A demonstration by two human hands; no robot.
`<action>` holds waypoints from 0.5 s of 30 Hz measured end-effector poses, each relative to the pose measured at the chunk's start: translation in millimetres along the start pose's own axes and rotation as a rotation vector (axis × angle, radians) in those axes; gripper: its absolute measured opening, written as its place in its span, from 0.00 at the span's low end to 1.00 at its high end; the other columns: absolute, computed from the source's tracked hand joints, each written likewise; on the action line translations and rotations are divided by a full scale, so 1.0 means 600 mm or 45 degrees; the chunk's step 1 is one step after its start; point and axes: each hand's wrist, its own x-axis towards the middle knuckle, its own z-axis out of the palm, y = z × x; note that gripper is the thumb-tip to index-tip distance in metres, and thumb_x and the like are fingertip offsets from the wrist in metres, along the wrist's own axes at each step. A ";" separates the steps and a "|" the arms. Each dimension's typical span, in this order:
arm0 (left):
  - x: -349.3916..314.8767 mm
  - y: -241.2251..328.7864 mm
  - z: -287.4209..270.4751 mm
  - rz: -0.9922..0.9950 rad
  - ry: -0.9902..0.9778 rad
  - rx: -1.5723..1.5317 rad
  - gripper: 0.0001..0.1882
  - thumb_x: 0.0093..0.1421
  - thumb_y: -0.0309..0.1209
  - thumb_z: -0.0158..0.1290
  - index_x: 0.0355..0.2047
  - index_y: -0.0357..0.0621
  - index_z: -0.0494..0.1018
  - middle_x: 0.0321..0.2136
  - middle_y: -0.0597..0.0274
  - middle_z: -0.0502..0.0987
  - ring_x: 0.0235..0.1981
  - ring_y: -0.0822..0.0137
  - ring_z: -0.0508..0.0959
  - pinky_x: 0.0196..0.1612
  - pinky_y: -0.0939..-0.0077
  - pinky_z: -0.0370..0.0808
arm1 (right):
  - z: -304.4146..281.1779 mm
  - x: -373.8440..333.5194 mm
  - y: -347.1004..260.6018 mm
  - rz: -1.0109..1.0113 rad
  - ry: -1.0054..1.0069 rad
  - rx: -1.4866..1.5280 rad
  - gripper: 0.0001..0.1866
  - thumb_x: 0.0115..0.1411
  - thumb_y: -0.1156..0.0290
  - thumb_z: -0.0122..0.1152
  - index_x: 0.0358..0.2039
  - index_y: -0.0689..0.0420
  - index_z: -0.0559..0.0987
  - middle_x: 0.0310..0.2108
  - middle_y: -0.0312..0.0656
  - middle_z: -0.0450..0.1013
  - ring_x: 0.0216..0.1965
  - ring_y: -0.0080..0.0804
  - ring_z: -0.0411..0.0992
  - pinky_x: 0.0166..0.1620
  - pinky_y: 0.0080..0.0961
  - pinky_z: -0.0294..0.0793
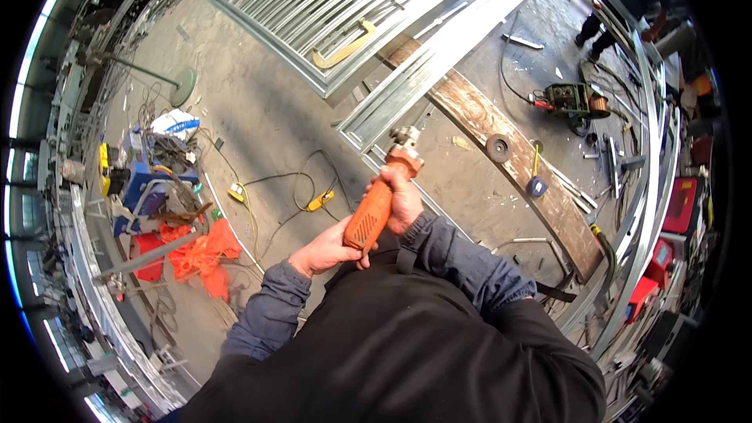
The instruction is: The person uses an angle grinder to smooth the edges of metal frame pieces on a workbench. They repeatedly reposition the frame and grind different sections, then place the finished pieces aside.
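Near the metal frame (pixel 454 59), my left hand (pixel 323 251) clasps the orange power tool (pixel 370 217) by its rear, my right hand (pixel 406 205) its neck (steadying it, I judge); the next move calls for firm grips.

An angle grinder (pixel 371 215) is held up off the floor between both hands, slanting from the near left to the far right. Its long orange housing is scuffed, with a group of dark slanted vent slots (pixel 365 227) on the near end. At the far end an orange collar (pixel 404 163) leads into a silver-grey metal head (pixel 405 138), whose finer details are too small to tell. The left hand (pixel 323 252) grips the near end; the right hand (pixel 406 205) wraps the housing close behind the collar.
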 end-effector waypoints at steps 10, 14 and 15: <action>0.025 0.045 0.001 -0.104 0.800 1.278 0.49 0.50 0.34 0.66 0.71 0.40 0.57 0.46 0.50 0.82 0.43 0.56 0.85 0.45 0.64 0.81 | 0.047 0.035 0.130 -0.180 -0.001 0.052 0.24 0.60 0.67 0.76 0.53 0.54 0.76 0.42 0.36 0.75 0.42 0.28 0.74 0.47 0.34 0.78; 0.036 0.028 -0.032 -0.091 0.867 1.375 0.48 0.49 0.36 0.67 0.69 0.41 0.60 0.48 0.45 0.81 0.47 0.49 0.84 0.49 0.58 0.80 | 0.050 0.031 0.124 -0.071 -0.068 -0.017 0.25 0.60 0.63 0.76 0.55 0.54 0.77 0.47 0.37 0.76 0.46 0.29 0.75 0.51 0.35 0.77; 0.031 0.027 -0.044 -0.121 0.844 1.411 0.47 0.49 0.36 0.67 0.68 0.41 0.61 0.48 0.45 0.81 0.48 0.49 0.84 0.50 0.58 0.80 | 0.046 0.034 0.123 0.000 -0.075 0.001 0.25 0.61 0.62 0.75 0.56 0.53 0.77 0.48 0.37 0.76 0.48 0.30 0.76 0.53 0.36 0.77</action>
